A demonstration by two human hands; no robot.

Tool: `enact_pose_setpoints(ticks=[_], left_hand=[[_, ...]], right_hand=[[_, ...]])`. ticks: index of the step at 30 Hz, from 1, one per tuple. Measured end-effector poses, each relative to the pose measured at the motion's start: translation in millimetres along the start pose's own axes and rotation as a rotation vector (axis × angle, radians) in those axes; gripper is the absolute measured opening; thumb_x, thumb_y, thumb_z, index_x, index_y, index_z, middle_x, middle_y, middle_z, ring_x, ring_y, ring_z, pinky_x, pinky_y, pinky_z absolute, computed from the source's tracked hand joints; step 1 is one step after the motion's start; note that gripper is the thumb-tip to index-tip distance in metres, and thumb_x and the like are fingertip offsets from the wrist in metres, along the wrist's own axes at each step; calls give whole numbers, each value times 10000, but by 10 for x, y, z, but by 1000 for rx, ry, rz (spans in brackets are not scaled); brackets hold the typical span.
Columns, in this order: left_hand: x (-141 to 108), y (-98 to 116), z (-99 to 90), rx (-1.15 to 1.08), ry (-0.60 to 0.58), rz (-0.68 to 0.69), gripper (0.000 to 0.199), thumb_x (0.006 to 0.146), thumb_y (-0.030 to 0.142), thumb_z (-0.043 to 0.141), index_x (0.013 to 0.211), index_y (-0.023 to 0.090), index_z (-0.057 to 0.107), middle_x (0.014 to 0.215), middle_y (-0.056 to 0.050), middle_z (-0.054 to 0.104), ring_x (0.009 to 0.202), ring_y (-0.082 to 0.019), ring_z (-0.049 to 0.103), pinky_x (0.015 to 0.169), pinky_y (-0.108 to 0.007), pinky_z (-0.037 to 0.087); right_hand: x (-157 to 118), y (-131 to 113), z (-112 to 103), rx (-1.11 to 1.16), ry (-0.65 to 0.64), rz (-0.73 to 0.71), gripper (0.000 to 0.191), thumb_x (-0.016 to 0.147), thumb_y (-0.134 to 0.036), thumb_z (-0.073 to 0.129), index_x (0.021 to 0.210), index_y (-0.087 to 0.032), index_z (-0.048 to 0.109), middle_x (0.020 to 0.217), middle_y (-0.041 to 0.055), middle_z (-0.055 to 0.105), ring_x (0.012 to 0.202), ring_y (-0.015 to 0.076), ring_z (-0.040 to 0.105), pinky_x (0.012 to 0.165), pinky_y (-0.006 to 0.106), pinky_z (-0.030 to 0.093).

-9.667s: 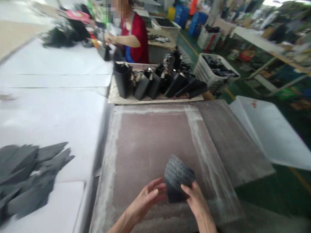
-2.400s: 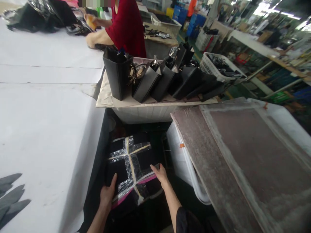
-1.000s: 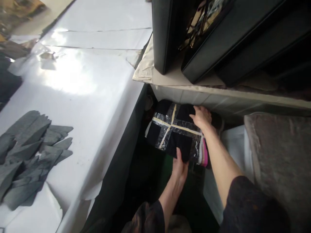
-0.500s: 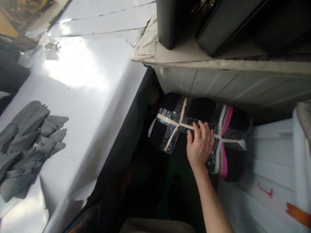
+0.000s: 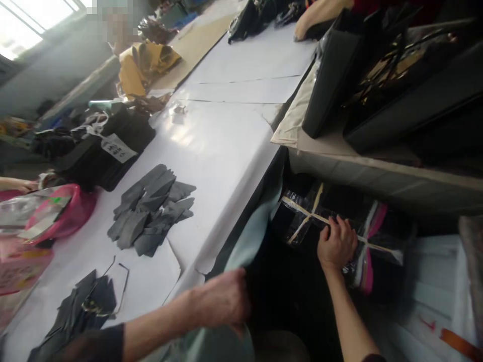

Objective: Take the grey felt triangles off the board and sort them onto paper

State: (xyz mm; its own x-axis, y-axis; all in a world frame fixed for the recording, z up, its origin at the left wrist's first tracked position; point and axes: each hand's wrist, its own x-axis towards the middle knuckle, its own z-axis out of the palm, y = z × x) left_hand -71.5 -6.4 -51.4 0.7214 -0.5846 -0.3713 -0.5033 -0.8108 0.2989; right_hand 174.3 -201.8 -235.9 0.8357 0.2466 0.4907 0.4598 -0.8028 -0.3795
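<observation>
My right hand [image 5: 337, 244] lies over a black fabric bundle [image 5: 339, 198] down in the gap beside the table. Its fingers curl at the pale tie that crosses the bundle, beside clear tape and a pink-and-white band. My left hand [image 5: 228, 299], slightly blurred, is closed on a pale grey-green cloth [image 5: 251, 239] at the table edge. The cloth shows above and below the fist. Grey cut pieces [image 5: 151, 211] lie piled on the white-covered table [image 5: 215, 136], left of my hands. Nearer me, glasses [image 5: 96, 304] rest on more dark pieces.
Black bags [image 5: 332, 75] stand on a padded shelf above the bundle. A pale plastic crate [image 5: 433, 271] is at the right. Pink baskets [image 5: 81, 208] and a labelled dark stack [image 5: 109, 146] line the table's left side. Other people's arms show at the far left and top.
My view has swung up and left, showing more of the table. My left hand has come into view, closed on the cloth. My right hand stays on the bundle.
</observation>
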Motion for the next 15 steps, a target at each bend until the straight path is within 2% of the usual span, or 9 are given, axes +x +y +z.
enact_pose_setpoints(ticks=[2,3,5,7,8,11,12,14,15], left_hand=[[-523,-351,-356,33,59,-217,506,901,632,453,702,185,583,643,15,564,650,-145,467,755,-315,375],[-768,-528,-451,50,50,-297,525,929,615,399,711,174,584,682,23,559,696,-138,464,785,-304,368],[-1159,-796,-459,73,60,-435,568,967,581,331,701,149,588,718,38,527,755,-126,441,872,-312,359],[-1374,-898,-280,72,90,-591,539,990,524,337,779,114,617,832,27,533,891,-126,446,1015,-377,316],[-1421,-891,-155,47,138,-677,496,995,479,361,815,97,622,884,16,531,943,-123,445,1037,-380,315],[-1425,-760,219,15,366,-840,313,942,356,485,857,79,604,986,-17,525,1007,-121,469,972,-324,403],[-1410,-715,319,34,442,-857,254,908,327,531,857,86,594,1005,-26,527,1016,-129,486,941,-316,429],[-1380,-657,469,90,570,-873,179,853,285,584,852,107,570,1019,-36,526,1038,-153,516,918,-333,458],[-1368,-644,521,107,629,-882,168,839,283,589,845,119,553,1004,-34,520,1040,-163,528,916,-346,468]], right_hand=[[-3,-21,4,5,1,3,315,917,-233,511,1212,-173,604,1306,108,591,1312,274,465,1101,476,332],[-2,-29,5,10,-1,6,319,916,-234,510,1215,-173,602,1312,110,586,1316,274,459,1104,479,327],[13,-24,-5,23,-9,14,326,919,-235,504,1226,-177,597,1328,111,574,1327,272,446,1115,485,312],[53,1,-47,39,-37,16,336,921,-238,505,1240,-178,592,1345,112,561,1339,274,432,1125,489,298],[78,9,-86,54,-70,21,346,920,-241,512,1252,-178,585,1361,114,547,1349,280,419,1131,498,289],[78,-92,-277,159,-140,26,345,903,-249,550,1236,-167,594,1345,138,549,1343,311,420,1113,542,307],[12,-195,-350,233,-115,56,320,905,-240,549,1208,-155,606,1302,149,571,1314,302,453,1091,523,350],[-279,-522,-465,421,-45,216,308,937,-207,500,1231,-151,575,1267,160,567,1223,254,534,1024,458,438],[-508,-736,-492,544,-83,247,292,939,-190,500,1220,-169,576,1218,138,590,1176,229,564,992,420,468]])
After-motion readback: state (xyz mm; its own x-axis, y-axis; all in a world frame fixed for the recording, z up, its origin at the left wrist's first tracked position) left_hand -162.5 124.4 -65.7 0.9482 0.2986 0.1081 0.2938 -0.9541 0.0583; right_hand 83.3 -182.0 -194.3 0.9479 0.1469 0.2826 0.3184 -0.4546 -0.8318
